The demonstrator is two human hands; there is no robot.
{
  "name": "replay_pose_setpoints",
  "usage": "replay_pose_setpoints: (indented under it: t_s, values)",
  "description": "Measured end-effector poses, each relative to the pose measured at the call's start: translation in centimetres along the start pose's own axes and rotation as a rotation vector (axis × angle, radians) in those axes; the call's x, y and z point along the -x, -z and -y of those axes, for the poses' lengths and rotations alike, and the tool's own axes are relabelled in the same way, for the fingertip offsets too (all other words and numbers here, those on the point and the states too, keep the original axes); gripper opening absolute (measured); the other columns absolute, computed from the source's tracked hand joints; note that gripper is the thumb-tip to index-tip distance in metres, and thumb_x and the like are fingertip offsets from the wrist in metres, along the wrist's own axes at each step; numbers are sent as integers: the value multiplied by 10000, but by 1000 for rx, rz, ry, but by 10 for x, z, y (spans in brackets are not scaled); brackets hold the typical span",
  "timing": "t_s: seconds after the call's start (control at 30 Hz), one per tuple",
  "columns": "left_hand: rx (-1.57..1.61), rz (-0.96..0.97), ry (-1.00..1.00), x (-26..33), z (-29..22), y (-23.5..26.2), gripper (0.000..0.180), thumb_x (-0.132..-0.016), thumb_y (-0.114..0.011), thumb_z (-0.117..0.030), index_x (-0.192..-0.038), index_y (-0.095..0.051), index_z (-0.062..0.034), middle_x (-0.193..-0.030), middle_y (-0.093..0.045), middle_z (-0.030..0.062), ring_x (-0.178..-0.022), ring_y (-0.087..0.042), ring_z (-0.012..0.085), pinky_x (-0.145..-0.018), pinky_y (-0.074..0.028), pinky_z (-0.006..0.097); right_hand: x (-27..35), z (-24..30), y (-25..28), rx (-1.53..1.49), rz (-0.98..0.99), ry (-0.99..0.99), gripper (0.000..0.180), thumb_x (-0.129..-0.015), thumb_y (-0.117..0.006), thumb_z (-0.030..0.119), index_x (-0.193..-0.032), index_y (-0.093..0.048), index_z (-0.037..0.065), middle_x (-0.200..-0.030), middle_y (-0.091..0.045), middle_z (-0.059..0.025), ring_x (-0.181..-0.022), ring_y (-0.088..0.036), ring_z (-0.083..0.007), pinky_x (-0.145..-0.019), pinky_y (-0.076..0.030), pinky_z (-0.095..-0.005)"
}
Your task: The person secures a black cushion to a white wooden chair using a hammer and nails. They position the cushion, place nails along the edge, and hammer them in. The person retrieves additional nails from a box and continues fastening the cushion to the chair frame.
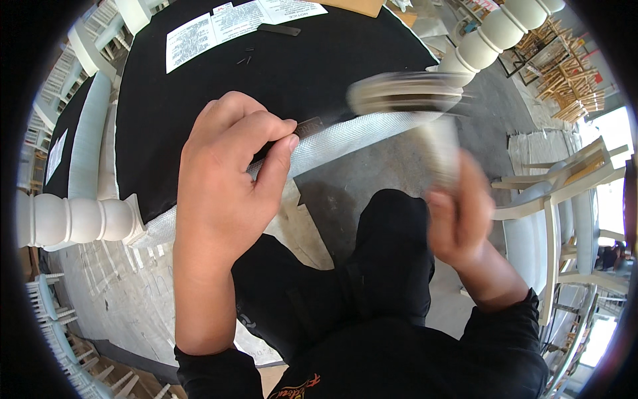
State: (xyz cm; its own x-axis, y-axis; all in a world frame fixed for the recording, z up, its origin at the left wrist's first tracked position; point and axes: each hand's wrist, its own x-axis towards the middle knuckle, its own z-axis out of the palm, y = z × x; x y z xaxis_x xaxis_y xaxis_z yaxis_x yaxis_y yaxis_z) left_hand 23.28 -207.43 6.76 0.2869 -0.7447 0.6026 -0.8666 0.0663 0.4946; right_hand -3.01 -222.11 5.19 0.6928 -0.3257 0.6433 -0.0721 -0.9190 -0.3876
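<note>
My left hand [229,159] pinches a small dark metal plate [310,126] between thumb and forefinger. The plate lies at the edge of an upturned upholstered seat, where its black underside cloth [159,126] meets pale woven fabric [359,138]. In my right hand [462,216] is the handle of a hammer [405,94], raised just right of the plate and smeared by motion. Its head looks pale and dark, but the exact shape is unclear. Another dark flat plate [279,30] and a few tiny dark pins [246,58] rest on the black cloth.
Turned white legs stick out at the seat's left [73,221] and right [498,33] corners. White printed labels [226,30] lie on the cloth. Pale chairs [551,206] stand at the right, wooden frames [571,73] behind them. Cardboard [352,5] lies at the far edge.
</note>
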Motion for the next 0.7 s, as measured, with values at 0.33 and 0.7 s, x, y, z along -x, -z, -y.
replay_pose_setpoints:
  t_s: [0.33, 0.7]
  values:
    - [35, -50, -15, 2, 1, -5, 132, -846, -823, 12, -955, -766, -37, -928, -652, 84, -861, -632, 301, -758, -513, 409, 1, 4, 0, -35, 4, -7, 460, -1039, -687, 54, -1455, -593, -117, -1126, -739, -216, -863, -743, -293, -775, -585, -344]
    - [-4, -31, -20, 1, 0, -3, 128, -855, -822, 5, -950, -753, -47, -927, -644, 85, -848, -629, 306, -760, -509, 422, -9, 13, 0, -24, 209, -133, 471, -1007, -749, 50, -1434, -626, -106, -1217, -771, -264, -917, -809, -349, -859, -625, -353]
